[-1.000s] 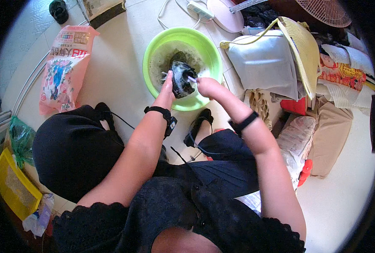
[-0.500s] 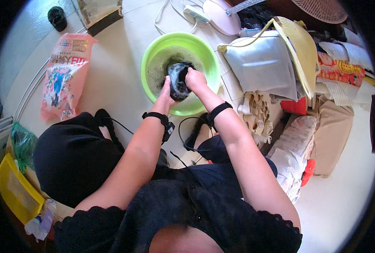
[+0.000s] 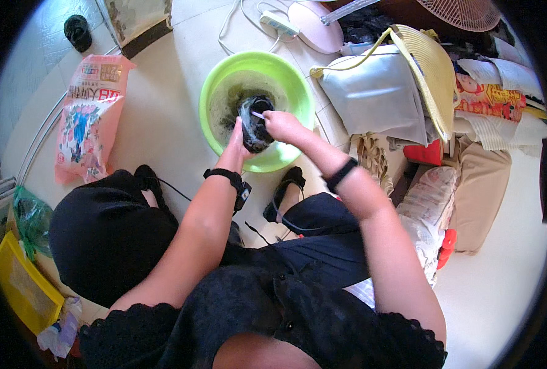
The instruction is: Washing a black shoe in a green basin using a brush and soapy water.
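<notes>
Over the lime-green basin (image 3: 307, 86), a wet black shoe (image 3: 249, 126) is tilted and streaked with whitish suds. My left hand (image 3: 236, 142) grips it from the lower left, with some fingers hidden behind it. Closed around a thin, pale handle (image 3: 258, 115), my right hand (image 3: 284, 126) is at the shoe's right side. It looks like a brush, but its head is hidden against the shoe. Grey, foamy water (image 3: 224, 101) lies in the basin.
A pink printed bag (image 3: 92, 117) stands left of the basin, with a dark bundled thing (image 3: 78, 32) beyond. Behind are a white power strip (image 3: 279, 24) and a fan base (image 3: 315, 26). Right are a grey bag (image 3: 378, 92), beige sandals (image 3: 372, 161) and brown cloth (image 3: 479, 190).
My right hand has drawn back from the shoe's opening, and the pale handle now shows. My right elbow has swung outward. My left hand still holds the shoe; the view has shifted slightly.
</notes>
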The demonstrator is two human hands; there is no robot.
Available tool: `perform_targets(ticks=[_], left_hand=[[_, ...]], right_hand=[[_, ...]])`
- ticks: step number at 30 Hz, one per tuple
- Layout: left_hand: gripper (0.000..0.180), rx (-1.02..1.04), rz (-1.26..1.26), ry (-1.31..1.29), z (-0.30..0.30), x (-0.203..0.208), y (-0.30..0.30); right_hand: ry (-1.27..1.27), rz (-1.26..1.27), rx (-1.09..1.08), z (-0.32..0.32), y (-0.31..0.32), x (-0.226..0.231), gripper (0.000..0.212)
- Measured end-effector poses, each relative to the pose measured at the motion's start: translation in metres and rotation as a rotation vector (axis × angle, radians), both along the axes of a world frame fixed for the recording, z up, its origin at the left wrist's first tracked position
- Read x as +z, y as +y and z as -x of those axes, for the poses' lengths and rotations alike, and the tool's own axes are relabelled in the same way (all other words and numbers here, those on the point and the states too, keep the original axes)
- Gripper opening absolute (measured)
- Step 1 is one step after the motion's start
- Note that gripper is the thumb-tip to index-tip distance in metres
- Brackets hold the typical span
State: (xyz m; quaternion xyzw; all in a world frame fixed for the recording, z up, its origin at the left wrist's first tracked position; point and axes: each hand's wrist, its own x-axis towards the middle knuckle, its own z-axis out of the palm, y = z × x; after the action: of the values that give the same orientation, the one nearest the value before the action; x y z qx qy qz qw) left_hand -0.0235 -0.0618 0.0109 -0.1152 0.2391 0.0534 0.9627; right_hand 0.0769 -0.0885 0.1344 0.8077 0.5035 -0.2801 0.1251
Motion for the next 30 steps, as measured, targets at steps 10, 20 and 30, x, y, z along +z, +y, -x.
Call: perform_targets(ticks=[10, 20, 30], left_hand=[[0.063, 0.069, -0.008, 0.029, 0.019, 0.006, 0.007], [0.063, -0.157, -0.060, 0.148, 0.010, 0.003, 0.004], [0.067, -0.057, 0.059, 0.107, 0.020, 0.004, 0.014]], right_hand=[[-0.221, -0.020, -0.152, -0.002, 0.021, -0.013, 0.024], [-0.155, -0.088, -0.242, -0.011, 0.022, -0.037, 0.028], [0.211, 0.112, 0.117, 0.012, -0.006, 0.073, 0.036]])
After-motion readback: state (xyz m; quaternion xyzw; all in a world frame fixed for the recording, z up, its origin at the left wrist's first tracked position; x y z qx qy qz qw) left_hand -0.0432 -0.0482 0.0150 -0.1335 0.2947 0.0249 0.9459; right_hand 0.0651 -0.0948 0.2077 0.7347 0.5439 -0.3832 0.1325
